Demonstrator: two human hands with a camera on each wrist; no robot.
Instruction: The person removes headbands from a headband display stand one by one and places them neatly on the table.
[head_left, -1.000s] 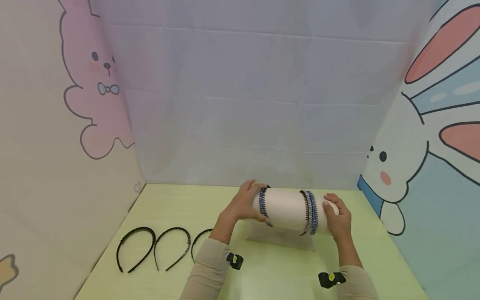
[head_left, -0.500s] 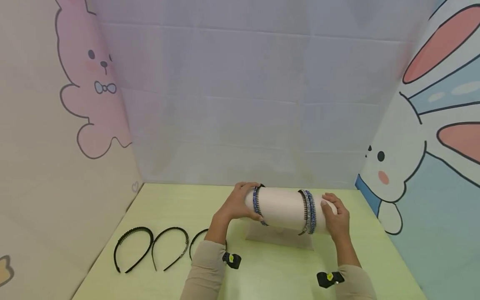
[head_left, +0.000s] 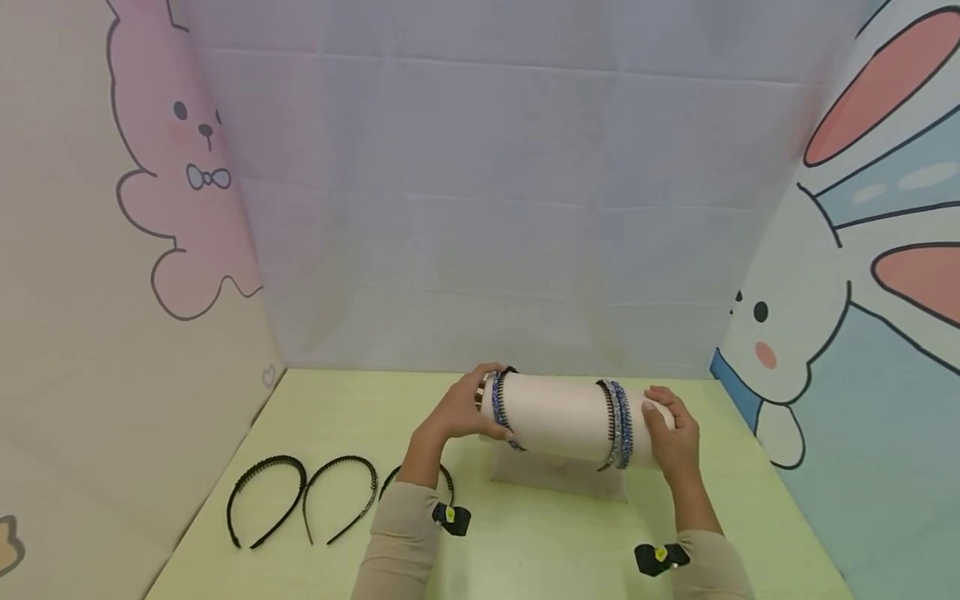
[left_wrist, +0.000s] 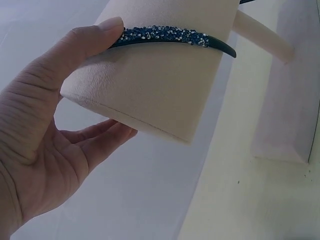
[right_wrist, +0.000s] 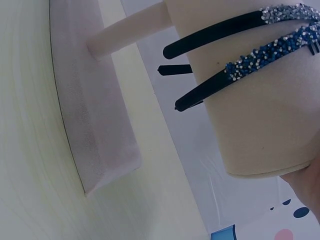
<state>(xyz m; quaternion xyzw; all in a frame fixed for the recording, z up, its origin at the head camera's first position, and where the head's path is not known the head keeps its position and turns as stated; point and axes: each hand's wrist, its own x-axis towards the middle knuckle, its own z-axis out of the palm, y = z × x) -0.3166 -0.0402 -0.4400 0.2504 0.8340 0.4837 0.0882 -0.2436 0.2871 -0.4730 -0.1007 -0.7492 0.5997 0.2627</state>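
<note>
A pale cylindrical headband display stand lies level on its base in the head view. At its left end my left hand holds a blue glittered headband. In the left wrist view the thumb presses on the glittered headband, while the other fingers reach under the roll's end. Around the right part sit a silver headband and another blue headband, side by side. My right hand grips the roll's right end, mostly hidden in the right wrist view.
On the yellow-green table, several dark headbands lie at the left: a thick one, a thinner one and one partly behind my left forearm. A pale cloth backdrop stands behind.
My left hand has slid leftward with the blue headband toward the roll's left end. The right hand keeps its grip, and the two right headbands stay in place on the roll.
</note>
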